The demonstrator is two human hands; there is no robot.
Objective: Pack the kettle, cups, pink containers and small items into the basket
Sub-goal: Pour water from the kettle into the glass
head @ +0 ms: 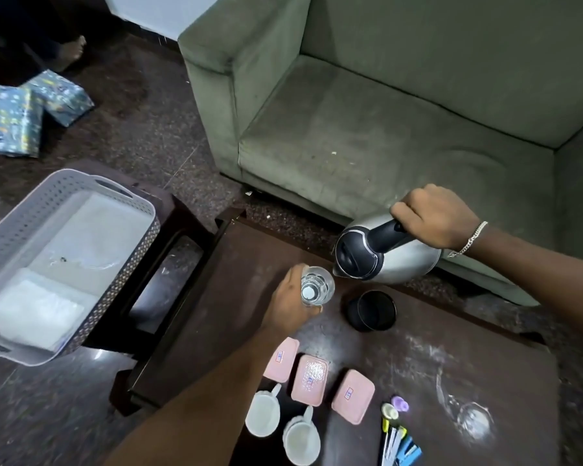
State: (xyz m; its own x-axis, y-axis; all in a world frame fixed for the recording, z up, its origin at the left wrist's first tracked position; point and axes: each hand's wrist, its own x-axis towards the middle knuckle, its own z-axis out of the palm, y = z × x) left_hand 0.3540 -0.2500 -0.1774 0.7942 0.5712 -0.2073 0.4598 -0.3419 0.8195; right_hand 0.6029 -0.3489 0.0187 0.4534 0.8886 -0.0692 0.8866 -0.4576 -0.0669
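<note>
My right hand (433, 215) grips the black handle of a steel kettle (404, 260), held tilted above the dark table (418, 358) with its spout toward a clear glass (317, 285). My left hand (292, 302) holds that glass upright just left of the spout. The kettle's black base (372, 311) sits on the table below. Three pink containers (309, 379) lie in a row nearer me, with two white cups (262, 414) in front of them. Small items (396, 428) lie to their right. The grey perforated basket (21, 237) stands on a stool at the left.
A green sofa (384, 112) fills the space behind the table. White packets (31, 307) lie inside the basket. A second clear glass (473, 422) lies on its side at the table's right. Wrapped boxes (24, 112) sit on the floor at far left.
</note>
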